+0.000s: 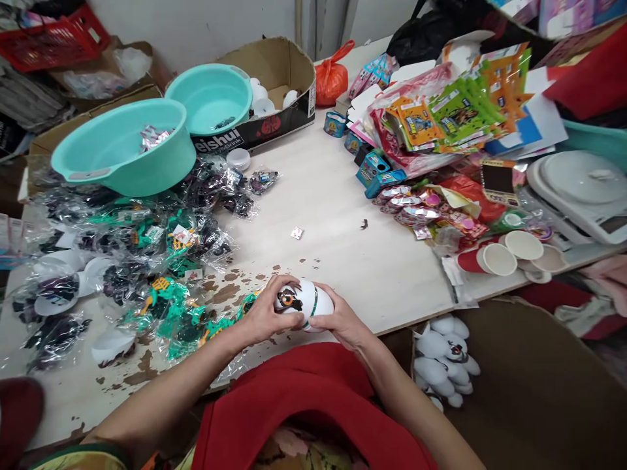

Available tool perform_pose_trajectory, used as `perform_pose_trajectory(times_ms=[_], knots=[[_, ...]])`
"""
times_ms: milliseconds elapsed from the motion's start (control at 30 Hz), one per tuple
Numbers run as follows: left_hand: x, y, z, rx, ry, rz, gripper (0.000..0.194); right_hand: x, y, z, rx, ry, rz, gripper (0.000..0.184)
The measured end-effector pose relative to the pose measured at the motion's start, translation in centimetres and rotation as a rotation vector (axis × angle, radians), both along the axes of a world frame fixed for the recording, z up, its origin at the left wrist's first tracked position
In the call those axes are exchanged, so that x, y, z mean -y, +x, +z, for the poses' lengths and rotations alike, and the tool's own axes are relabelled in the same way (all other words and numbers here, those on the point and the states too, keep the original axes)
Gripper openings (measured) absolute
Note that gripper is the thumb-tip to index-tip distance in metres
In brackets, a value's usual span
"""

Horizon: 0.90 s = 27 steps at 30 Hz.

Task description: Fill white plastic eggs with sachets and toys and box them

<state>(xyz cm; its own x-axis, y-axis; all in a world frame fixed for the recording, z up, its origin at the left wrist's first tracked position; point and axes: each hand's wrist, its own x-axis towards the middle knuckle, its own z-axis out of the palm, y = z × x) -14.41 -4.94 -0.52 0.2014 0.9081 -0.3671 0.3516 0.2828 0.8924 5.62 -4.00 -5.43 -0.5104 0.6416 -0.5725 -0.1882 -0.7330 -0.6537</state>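
A white plastic egg (305, 301) with an orange eye print and a dark green band round its middle lies sideways between my hands, close to the table's front edge. My left hand (274, 307) grips the printed end, thumb in front and fingers over the top. Around the other end my right hand (337, 318) is closed, its thumb near the band. Just left of my left hand are bagged green and orange toy parts (171, 310). A white half shell (113, 346) rests farther left on the table.
Two turquoise basins (127, 147) stand at the back left beside a cardboard box (298, 85). Colourful packets (460, 117), paper cups (499, 258) and a white scale (582, 189) crowd the right. Below the table edge, a box holds white eggs (443, 356). A small sachet (296, 233) lies mid-table.
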Motion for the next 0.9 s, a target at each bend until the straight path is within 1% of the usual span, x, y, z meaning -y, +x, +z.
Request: perform_pose_trajectory(times_ms=[67, 100, 133, 167, 233, 300, 367, 467, 567, 633, 667, 733, 767, 800, 833, 900], knots=[[0.1, -0.1, 0.2, -0.031, 0.144, -0.078, 0.051, 0.1, -0.3, 0.1, 0.064, 0.097, -0.013, 0.089], [0.1, -0.2, 0.2, -0.035, 0.166, -0.098, 0.051, 0.1, -0.4, 0.3, 0.105, 0.141, -0.009, 0.091], [0.1, -0.3, 0.2, -0.04, 0.145, -0.095, 0.052, 0.1, -0.4, 0.5, 0.157, 0.178, 0.001, 0.092], [0.0, -0.4, 0.2, -0.04, 0.088, -0.069, 0.052, 0.0, -0.5, 0.8, 0.219, 0.205, 0.015, 0.093], [-0.1, -0.5, 0.3, -0.003, -0.074, 0.018, 0.052, -0.2, -0.6, 1.4, 0.336, 0.262, 0.041, 0.095], [-0.2, -0.3, 0.4, 0.093, -0.227, 0.107, 0.053, -0.3, -0.7, 1.9, 0.41, 0.333, 0.06, 0.095], [-0.3, -0.1, 0.6, 0.201, -0.341, 0.161, 0.055, -0.3, -0.8, 2.4, 0.435, 0.409, 0.073, 0.095], [-0.4, 0.1, 1.0, 0.285, -0.431, 0.194, 0.057, -0.1, -0.7, 2.9, 0.443, 0.492, 0.091, 0.094], [-0.7, -0.2, 1.5, 0.278, -0.449, 0.144, 0.058, 0.0, -0.3, 3.1, 0.418, 0.515, 0.106, 0.087], [-1.0, -0.5, 2.0, 0.236, -0.404, 0.055, 0.057, 0.0, 0.0, 3.1, 0.346, 0.481, 0.108, 0.085], [-1.1, -0.6, 2.3, 0.191, -0.334, 0.0, 0.056, 0.0, 0.1, 3.0, 0.295, 0.447, 0.107, 0.087], [-1.3, -0.7, 2.9, 0.067, -0.14, -0.11, 0.054, -0.2, 0.2, 2.9, 0.207, 0.376, 0.111, 0.094], [-1.3, -0.8, 3.2, 0.012, -0.061, -0.145, 0.053, -0.2, 0.1, 2.9, 0.191, 0.353, 0.115, 0.096], [-1.3, -0.8, 3.3, -0.021, -0.021, -0.166, 0.053, -0.3, 0.1, 3.0, 0.2, 0.34, 0.117, 0.097], [-1.3, -0.8, 3.3, -0.026, -0.026, -0.174, 0.053, -0.4, 0.0, 3.1, 0.224, 0.336, 0.119, 0.096], [-1.3, -0.8, 3.3, 0.02, -0.104, -0.153, 0.053, -0.5, -0.3, 3.5, 0.286, 0.324, 0.106, 0.092]])
